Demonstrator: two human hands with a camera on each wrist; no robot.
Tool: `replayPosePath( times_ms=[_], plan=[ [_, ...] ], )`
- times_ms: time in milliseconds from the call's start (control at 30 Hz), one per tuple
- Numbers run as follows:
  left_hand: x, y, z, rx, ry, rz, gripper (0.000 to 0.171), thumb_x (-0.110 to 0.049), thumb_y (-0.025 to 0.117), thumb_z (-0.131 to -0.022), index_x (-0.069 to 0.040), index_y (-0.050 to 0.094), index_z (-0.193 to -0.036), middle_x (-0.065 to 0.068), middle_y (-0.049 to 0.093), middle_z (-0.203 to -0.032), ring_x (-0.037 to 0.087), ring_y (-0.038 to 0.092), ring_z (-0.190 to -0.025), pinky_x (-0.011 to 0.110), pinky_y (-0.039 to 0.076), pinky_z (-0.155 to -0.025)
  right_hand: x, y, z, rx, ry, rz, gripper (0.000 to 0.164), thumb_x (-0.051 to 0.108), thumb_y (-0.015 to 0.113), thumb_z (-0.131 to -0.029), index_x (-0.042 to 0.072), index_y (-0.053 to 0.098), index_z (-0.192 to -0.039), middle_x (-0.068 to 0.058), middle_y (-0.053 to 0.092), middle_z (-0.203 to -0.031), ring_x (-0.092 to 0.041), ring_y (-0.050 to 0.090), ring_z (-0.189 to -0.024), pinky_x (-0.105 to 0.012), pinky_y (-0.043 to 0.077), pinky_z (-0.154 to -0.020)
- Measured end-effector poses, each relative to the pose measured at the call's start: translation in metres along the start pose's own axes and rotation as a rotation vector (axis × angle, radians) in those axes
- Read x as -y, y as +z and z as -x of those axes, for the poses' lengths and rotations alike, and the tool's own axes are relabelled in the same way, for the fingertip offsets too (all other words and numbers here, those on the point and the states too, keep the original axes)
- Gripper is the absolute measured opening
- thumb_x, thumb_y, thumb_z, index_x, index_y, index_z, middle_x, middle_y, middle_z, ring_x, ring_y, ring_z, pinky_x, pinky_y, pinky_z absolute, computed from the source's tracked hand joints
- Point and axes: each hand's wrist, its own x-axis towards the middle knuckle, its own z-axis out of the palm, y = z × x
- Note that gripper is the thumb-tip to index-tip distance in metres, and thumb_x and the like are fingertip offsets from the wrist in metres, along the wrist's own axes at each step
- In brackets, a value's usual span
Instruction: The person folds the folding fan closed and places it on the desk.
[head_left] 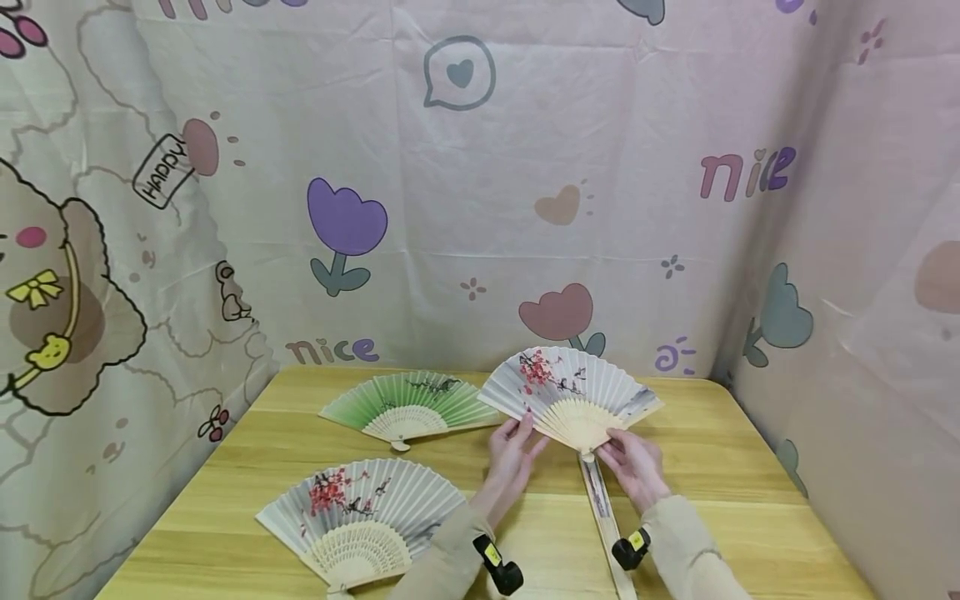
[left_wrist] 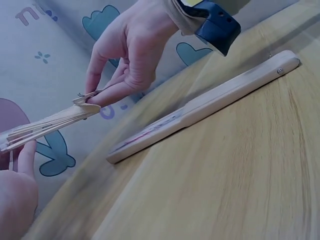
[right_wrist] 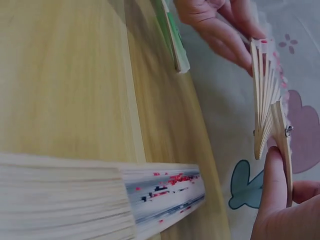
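Note:
A grey-white folding fan [head_left: 570, 392] with red blossoms and pale bamboo ribs is spread out above the table's far side. My right hand [head_left: 633, 467] pinches it close to the pivot, as the right wrist view shows with the thumb [right_wrist: 275, 175] against the ribs. My left hand [head_left: 513, 462] holds the fan's left edge between thumb and fingers. Beneath the raised fan, a folded fan [head_left: 600, 500] lies closed on the table, its pale guard and rivet visible in the left wrist view.
A green spread fan [head_left: 420, 404] lies at the back left of the wooden table [head_left: 750, 467]. Another grey-white fan with red blossoms [head_left: 367, 508] lies spread at the front left, partly behind my left sleeve. A printed cloth [head_left: 480, 183] hangs around the table.

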Motion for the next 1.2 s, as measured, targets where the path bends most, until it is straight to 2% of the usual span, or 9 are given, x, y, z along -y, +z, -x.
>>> replayPosePath(
  times_ms=[167,300,367,433,600,1000,1200],
  plan=[
    [-0.008,-0.002,0.004,0.030,0.022,-0.002,0.040,-0.006,0.055,-0.102,0.010,0.049,-0.138,0.013,0.071,-0.121,0.019,0.071,-0.110,0.040,0.059,-0.103,0.000,0.003,0.004,-0.009,-0.003,-0.006,0.027,0.000,0.058,-0.097,0.017,0.069,-0.079,0.000,0.073,-0.074,-0.009,0.074,-0.075,-0.022,0.067,-0.082],
    [-0.015,-0.002,0.008,0.063,0.047,-0.006,0.040,-0.005,0.054,-0.102,0.011,0.047,-0.139,0.020,0.067,-0.128,0.022,0.072,-0.112,0.039,0.060,-0.102,-0.001,0.007,0.009,0.003,-0.015,-0.009,0.029,0.007,0.060,-0.099,0.022,0.071,-0.078,0.002,0.075,-0.074,-0.008,0.074,-0.075,-0.023,0.067,-0.081],
    [-0.019,-0.003,0.010,0.076,0.071,-0.013,0.039,-0.004,0.054,-0.102,0.010,0.050,-0.138,0.019,0.067,-0.128,0.022,0.072,-0.111,0.039,0.060,-0.100,-0.001,0.009,0.012,0.003,-0.025,-0.012,0.029,0.009,0.060,-0.100,0.022,0.072,-0.077,0.002,0.075,-0.073,-0.008,0.075,-0.075,-0.023,0.067,-0.079],
    [-0.022,-0.003,0.012,0.078,0.090,-0.015,0.033,-0.004,0.056,-0.101,0.004,0.057,-0.134,0.015,0.072,-0.122,0.019,0.074,-0.107,0.039,0.061,-0.098,0.000,0.012,0.014,0.001,-0.032,-0.019,0.028,0.009,0.061,-0.099,0.022,0.072,-0.077,0.002,0.075,-0.073,-0.008,0.074,-0.074,-0.024,0.067,-0.079],
    [-0.031,-0.004,0.017,0.096,0.119,-0.007,0.022,0.000,0.056,-0.100,-0.011,0.070,-0.112,0.001,0.078,-0.105,0.013,0.075,-0.099,0.036,0.064,-0.092,0.000,0.015,0.020,0.001,-0.038,-0.040,0.026,0.007,0.064,-0.097,0.022,0.074,-0.077,0.003,0.075,-0.074,-0.007,0.073,-0.075,-0.022,0.067,-0.082],
    [-0.046,-0.013,0.028,0.263,0.160,-0.004,0.031,0.001,0.057,-0.099,-0.021,0.072,-0.114,-0.002,0.076,-0.108,0.010,0.074,-0.103,0.033,0.064,-0.089,-0.005,0.023,0.030,0.034,-0.078,-0.008,0.028,0.008,0.066,-0.096,0.020,0.073,-0.073,0.004,0.075,-0.074,-0.006,0.072,-0.072,-0.020,0.066,-0.080],
    [-0.051,-0.018,0.029,0.310,0.198,-0.001,0.033,0.003,0.055,-0.100,-0.021,0.074,-0.112,-0.003,0.077,-0.104,0.008,0.074,-0.098,0.034,0.065,-0.089,-0.008,0.025,0.031,0.077,-0.064,-0.072,0.026,0.005,0.066,-0.096,0.016,0.073,-0.073,0.002,0.076,-0.077,-0.007,0.072,-0.074,-0.019,0.066,-0.078]
  ],
)
